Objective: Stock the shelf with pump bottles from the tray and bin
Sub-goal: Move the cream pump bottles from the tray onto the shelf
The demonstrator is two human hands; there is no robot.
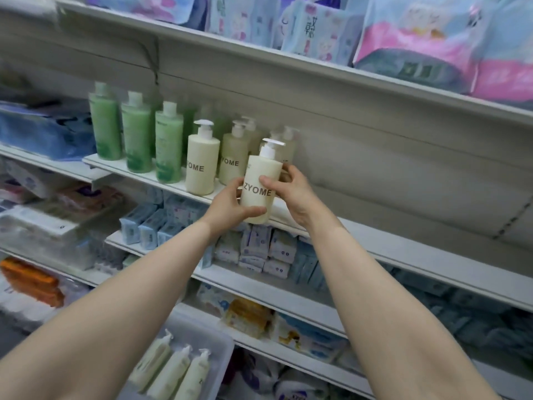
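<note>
Head view: left hand [230,206] and right hand [291,189] both grasp the cream pump bottle [259,189] at the shelf [375,241] edge.

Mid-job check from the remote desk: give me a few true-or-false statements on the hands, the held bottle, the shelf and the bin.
1. Both hands grip one cream pump bottle printed with dark letters. True: the left hand is low on it, the right hand higher up.
2. The held bottle lies flat on the white shelf. False: it is upright.
3. Green capped bottles stand left of the cream ones on the shelf. True.
4. The clear plastic bin below is empty. False: three cream bottles lie in it.
5. The shelf right of the held bottle is packed with bottles. False: no bottles stand there.
</note>
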